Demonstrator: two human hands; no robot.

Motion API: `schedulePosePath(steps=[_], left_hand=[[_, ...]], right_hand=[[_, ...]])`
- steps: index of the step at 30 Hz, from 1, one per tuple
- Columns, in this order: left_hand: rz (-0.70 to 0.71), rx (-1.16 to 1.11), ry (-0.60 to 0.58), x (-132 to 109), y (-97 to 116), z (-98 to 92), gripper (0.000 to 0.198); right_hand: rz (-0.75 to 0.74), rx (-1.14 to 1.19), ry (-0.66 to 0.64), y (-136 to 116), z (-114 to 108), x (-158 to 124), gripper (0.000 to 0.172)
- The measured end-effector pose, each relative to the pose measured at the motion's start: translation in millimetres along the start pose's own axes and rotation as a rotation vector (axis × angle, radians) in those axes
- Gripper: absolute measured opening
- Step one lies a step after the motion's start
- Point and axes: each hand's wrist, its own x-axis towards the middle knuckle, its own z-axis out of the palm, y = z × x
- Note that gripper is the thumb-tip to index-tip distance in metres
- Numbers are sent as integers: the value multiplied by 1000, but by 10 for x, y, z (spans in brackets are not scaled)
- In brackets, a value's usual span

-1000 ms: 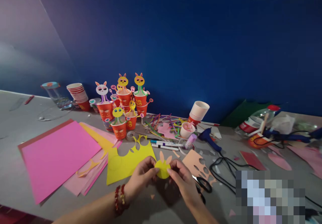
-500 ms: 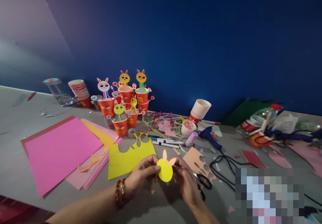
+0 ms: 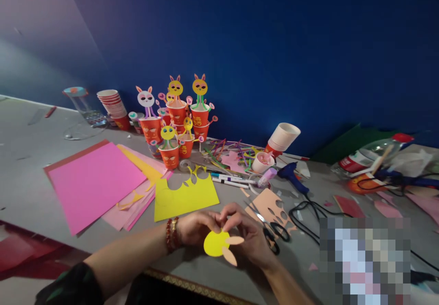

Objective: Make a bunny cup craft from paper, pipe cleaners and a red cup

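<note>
A round yellow paper bunny head point(image 3: 216, 243) with two peach paper ears point(image 3: 230, 255) is held low over the table, its ears pointing right and down. My left hand point(image 3: 200, 226) pinches its upper edge between thumb and fingers. My right hand point(image 3: 248, 234) is closed at the top edge as well, its fingertips meeting the left ones on the paper. Close by my right hand lie black-handled scissors point(image 3: 274, 229) on a cut peach paper sheet point(image 3: 269, 203). A yellow sheet with cut-outs point(image 3: 187, 200) lies beyond my left hand.
Red paper cups with bunny figures point(image 3: 169, 154) stand at the back, beside a stack of cups point(image 3: 113, 106). Markers point(image 3: 229, 181), a purple glue stick point(image 3: 267, 177) and a blue glue gun point(image 3: 293, 177) with a looping cable lie ahead. Pink sheets point(image 3: 96, 181) cover the left side.
The bunny head has turned clockwise, so its ears point right and downward rather than up. My right hand has shifted its fingers to the upper edge. The camera view has tilted.
</note>
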Motion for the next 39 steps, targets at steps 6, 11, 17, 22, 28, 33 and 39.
schedulePosePath(steps=[6, 11, 17, 22, 28, 33, 39], left_hand=[[451, 600, 355, -77, 132, -22, 13], [953, 1238, 402, -211, 326, 84, 18], [1041, 1717, 305, -403, 366, 303, 35], [1205, 1879, 262, -430, 335, 189, 29], [1327, 1868, 137, -403, 353, 32, 30], [1388, 1894, 185, -370, 295, 3, 26], [1367, 1886, 174, -355, 295, -16, 19]], right_hand=[[-354, -444, 110, -66, -119, 51, 16], [-501, -698, 239, -92, -189, 73, 26], [-531, -762, 296, -158, -157, 41, 26], [-518, -740, 268, -173, -144, 16, 24], [-521, -732, 258, -139, -160, 13, 27], [-501, -735, 234, -123, -125, 15, 26], [-472, -741, 204, -85, -91, 22, 25]])
